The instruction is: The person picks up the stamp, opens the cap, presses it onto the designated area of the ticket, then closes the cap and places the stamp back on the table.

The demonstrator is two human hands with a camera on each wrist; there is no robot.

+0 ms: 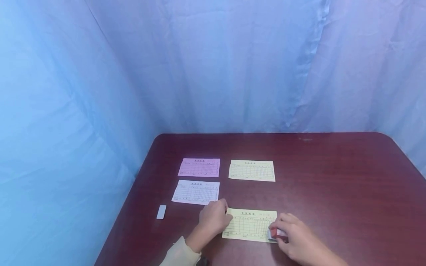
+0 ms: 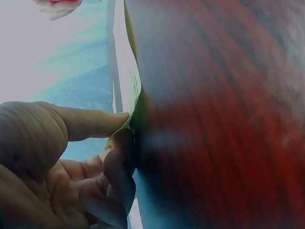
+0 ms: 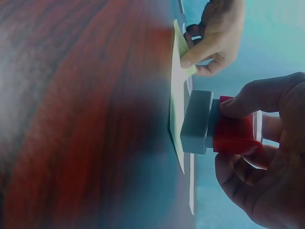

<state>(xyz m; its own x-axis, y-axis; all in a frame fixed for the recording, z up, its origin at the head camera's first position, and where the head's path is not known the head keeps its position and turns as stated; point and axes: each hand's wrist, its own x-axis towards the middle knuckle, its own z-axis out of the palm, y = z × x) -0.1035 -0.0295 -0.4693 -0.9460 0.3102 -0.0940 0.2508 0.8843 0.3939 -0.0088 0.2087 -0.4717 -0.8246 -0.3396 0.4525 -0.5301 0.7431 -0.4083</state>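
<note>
Curtains (image 1: 233, 66), blue: hang past far, L & R sides of tabletop; panel ct. can't be told.
Tabletop (image 1: 349, 192), qty 1: dk. red wood grain, rounded far corners. You have broad room R of the slips, out to the R edge, plus a strip btw. far row & far edge.
Printed slips, qty 4, all w/ ruled grids: near yellow slip (image 1: 247, 225), directly in front of you, L edge bent up off the surface; far yellow slip (image 1: 252, 170), beyond it; white slip (image 1: 196, 192), just past your L hand; pink slip (image 1: 199, 168), beyond the white.
Hands, qty 2: your L hand (image 1: 214, 217), cream sleeve, pinches near yellow slip's L edge, thumb on top; your R hand (image 1: 294, 234) grips the stamp, thumb & fingers closed round it.
Stamp (image 3: 209, 124), qty 1: red body, grey blocky base, base twd. near yellow slip's lower R corner; contact unclear.
White tile (image 1: 161, 212), qty 1: small, flat, oblong, L of your L hand, near L edge.
</note>
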